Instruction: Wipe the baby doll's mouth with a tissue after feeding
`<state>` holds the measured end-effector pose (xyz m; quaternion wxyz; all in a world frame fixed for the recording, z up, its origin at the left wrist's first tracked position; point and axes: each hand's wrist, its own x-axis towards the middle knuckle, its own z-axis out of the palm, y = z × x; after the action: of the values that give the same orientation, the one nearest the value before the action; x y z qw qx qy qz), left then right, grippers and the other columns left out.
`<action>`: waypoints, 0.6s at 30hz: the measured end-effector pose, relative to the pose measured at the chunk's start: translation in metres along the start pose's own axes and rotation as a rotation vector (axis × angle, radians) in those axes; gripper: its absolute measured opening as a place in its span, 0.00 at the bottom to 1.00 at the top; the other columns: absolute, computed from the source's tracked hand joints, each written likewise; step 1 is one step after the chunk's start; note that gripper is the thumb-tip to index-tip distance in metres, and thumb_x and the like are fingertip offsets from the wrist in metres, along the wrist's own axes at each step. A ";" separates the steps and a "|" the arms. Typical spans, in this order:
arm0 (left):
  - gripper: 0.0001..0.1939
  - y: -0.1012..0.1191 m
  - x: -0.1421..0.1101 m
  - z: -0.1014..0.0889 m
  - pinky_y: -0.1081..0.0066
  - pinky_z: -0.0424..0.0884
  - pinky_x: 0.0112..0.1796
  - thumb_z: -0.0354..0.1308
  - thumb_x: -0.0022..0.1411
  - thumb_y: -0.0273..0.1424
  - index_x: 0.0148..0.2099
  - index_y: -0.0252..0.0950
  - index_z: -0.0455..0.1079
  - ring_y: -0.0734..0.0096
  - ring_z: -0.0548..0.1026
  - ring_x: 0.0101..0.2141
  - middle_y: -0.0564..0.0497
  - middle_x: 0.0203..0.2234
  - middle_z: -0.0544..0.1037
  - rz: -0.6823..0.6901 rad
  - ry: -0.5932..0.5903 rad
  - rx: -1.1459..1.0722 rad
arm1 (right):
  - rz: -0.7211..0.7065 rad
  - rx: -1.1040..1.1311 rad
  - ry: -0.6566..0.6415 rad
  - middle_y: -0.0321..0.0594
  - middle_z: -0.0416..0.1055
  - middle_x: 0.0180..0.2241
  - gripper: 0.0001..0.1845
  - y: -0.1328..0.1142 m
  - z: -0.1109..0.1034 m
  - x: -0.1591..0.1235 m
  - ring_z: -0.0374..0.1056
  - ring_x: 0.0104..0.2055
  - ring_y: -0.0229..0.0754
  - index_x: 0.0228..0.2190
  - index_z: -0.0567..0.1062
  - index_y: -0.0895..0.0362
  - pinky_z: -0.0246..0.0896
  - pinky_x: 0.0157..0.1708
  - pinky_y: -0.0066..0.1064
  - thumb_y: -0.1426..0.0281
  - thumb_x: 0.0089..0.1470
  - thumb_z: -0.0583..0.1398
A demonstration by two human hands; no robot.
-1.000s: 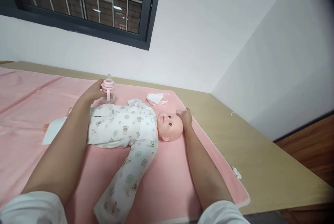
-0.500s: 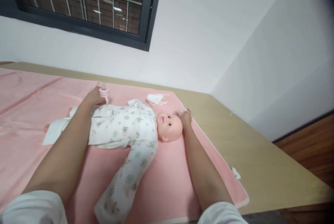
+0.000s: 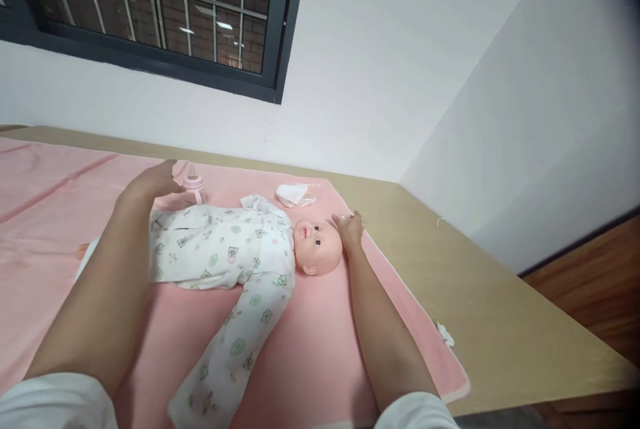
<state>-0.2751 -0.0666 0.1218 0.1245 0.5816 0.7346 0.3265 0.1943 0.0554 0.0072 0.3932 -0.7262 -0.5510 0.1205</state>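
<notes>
A baby doll in white printed clothes lies face up, its head to the right. Beyond its body a baby bottle with a pink collar and handle stands upright on the pink sheet. My left hand is just left of the bottle, fingers stretched out and holding nothing. Past the top of the doll's head, my right hand rests low over the sheet, fingers bent around a small clear plastic piece, mostly hidden.
A white packet of tissues in clear plastic lies beyond the doll's shoulder. A white scrap sits by the sheet's right edge. Around the sheet runs a wooden tabletop, with a wall and barred window behind.
My left hand has let go of the bottle and drawn away to the left, fingers now extended. The bottle stays standing. My right hand keeps its place. The whole view has shifted slightly.
</notes>
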 end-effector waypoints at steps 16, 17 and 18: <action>0.30 0.205 -0.019 0.144 0.63 0.72 0.42 0.53 0.55 0.53 0.45 0.32 0.74 0.54 0.78 0.41 0.38 0.44 0.79 0.504 -0.773 -0.083 | -0.645 0.156 -0.037 0.46 0.73 0.37 0.22 -0.018 0.006 -0.022 0.65 0.42 0.46 0.33 0.74 0.57 0.58 0.44 0.34 0.61 0.64 0.44; 0.30 0.207 -0.013 0.153 0.63 0.72 0.42 0.54 0.53 0.53 0.43 0.32 0.75 0.53 0.78 0.41 0.37 0.43 0.79 0.482 -0.822 -0.067 | -0.642 0.147 -0.073 0.46 0.73 0.36 0.22 -0.020 0.007 -0.023 0.65 0.41 0.46 0.32 0.73 0.57 0.58 0.43 0.34 0.61 0.64 0.45; 0.29 0.208 -0.009 0.161 0.62 0.72 0.41 0.56 0.50 0.53 0.41 0.33 0.75 0.51 0.77 0.41 0.37 0.42 0.80 0.467 -0.849 -0.048 | -0.638 0.143 -0.099 0.46 0.73 0.35 0.22 -0.021 0.008 -0.025 0.65 0.40 0.45 0.31 0.73 0.56 0.58 0.41 0.34 0.61 0.64 0.45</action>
<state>-0.0214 0.0023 0.1280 0.3500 0.8097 0.4610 0.0966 0.1656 0.0382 0.0108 0.4337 -0.4810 -0.7592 0.0649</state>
